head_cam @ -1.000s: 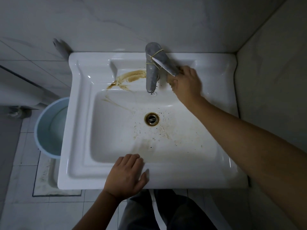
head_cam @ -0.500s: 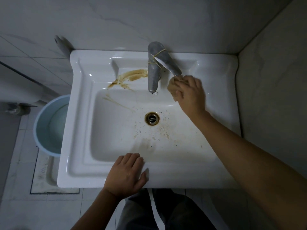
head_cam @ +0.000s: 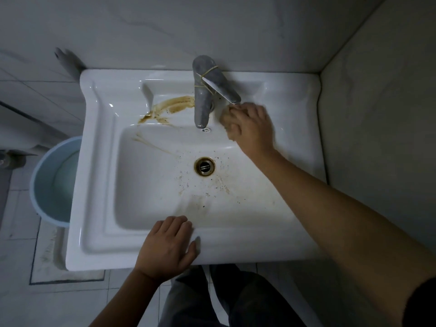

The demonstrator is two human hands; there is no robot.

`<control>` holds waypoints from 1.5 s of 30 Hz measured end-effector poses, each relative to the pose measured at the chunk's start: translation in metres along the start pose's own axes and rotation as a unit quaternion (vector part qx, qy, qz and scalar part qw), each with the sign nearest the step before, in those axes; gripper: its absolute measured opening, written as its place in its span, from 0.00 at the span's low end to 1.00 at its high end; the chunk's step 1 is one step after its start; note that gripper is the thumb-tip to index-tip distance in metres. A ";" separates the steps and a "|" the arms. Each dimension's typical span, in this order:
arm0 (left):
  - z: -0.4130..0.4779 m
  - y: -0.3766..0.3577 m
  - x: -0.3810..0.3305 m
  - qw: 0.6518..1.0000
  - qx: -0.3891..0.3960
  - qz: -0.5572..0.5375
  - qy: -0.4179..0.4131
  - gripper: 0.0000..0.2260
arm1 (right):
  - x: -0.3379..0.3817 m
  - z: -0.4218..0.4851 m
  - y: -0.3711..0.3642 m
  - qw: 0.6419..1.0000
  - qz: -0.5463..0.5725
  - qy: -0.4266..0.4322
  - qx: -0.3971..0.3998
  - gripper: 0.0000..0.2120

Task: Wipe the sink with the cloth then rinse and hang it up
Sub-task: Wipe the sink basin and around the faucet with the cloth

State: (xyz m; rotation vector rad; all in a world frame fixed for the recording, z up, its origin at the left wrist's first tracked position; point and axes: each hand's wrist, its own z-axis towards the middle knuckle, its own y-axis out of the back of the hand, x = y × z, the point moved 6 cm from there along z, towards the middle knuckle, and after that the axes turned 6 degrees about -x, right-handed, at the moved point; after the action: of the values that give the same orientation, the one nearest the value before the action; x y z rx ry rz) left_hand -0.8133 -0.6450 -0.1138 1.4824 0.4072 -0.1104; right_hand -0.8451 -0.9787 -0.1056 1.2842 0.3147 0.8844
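Plastic comes first, at the far left: a pale blue bucket [head_cam: 53, 182] stands on the floor tiles, its round rim just beside the sink [head_cam: 94, 161]. The sink is glossy, glazed white ceramic with stepped, rounded edges and a shallow rectangular basin. On its back ledge we see a brown stain [head_cam: 173, 105], a smear that trails in thin streaks down into the basin's left corner. We judge it dried on, so it will want firm, repeated passes rather than one light swipe.

Our left hand [head_cam: 168, 247] lies flat on the front rim, fingers relaxed and spread, gripping nothing. We take it for a brace, and it should carry our weight so the wiping hand can bear down.

Around the brass-ringed drain [head_cam: 204, 166] the glaze is speckled with dark grit and a pale brown film. That loose grit is best swept toward the hole, not smeared outward.

The faucet [head_cam: 201, 107] is dull grey metal, a rounded column with a rubber band [head_cam: 207, 75] looped about its top and a flat lever angled to the right.

Just right of the spout sits the cloth [head_cam: 227, 119], a tan wad bunched on the back ledge under the lever's tip. Our right hand [head_cam: 254, 131] is curled over it, grasping it. Blur hides the weave and exactly how the fingers lie.

The step in hand, as we read it, is wiping the ledge around the faucet base. We would hold the wad compact, press hard, and work tight against the metal column where grime collects.
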 end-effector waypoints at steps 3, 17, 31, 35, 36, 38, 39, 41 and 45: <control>-0.001 0.000 0.001 1.000 0.003 0.000 0.004 0.14 | -0.042 -0.014 0.014 0.999 -0.036 -0.011 0.010 0.20; -0.003 -0.001 0.002 1.000 0.009 -0.007 0.020 0.17 | -0.091 -0.084 0.058 0.989 -0.112 -0.051 0.087 0.18; -0.004 -0.004 0.003 1.000 0.008 -0.005 0.008 0.18 | -0.090 -0.069 0.065 0.988 -0.118 -0.044 0.090 0.22; -0.003 0.000 0.000 1.000 0.009 -0.009 0.011 0.19 | -0.075 -0.132 0.081 0.985 -0.124 -0.053 0.109 0.15; -0.003 0.001 0.000 1.000 0.008 -0.008 0.010 0.19 | -0.071 -0.150 0.085 0.984 -0.127 -0.061 0.112 0.15; -0.003 0.003 -0.001 1.000 0.012 -0.005 0.009 0.19 | -0.062 -0.190 0.093 0.981 -0.128 -0.082 0.117 0.14; -0.003 0.003 -0.002 1.000 0.015 -0.003 0.010 0.19 | -0.057 -0.210 0.097 0.981 -0.124 -0.094 0.119 0.15; -0.003 0.003 -0.002 1.000 0.020 0.000 0.009 0.19 | -0.046 -0.249 0.106 0.978 -0.118 -0.122 0.120 0.18; -0.004 0.000 0.000 0.999 0.037 0.009 0.008 0.19 | -0.028 -0.293 0.123 0.968 -0.103 -0.192 0.122 0.23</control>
State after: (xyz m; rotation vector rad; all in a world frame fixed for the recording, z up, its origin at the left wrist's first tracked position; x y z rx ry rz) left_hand -0.8137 -0.6413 -0.1143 1.5608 0.4051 -0.1000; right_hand -1.1032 -0.7927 -0.0867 1.5856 0.2486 0.4146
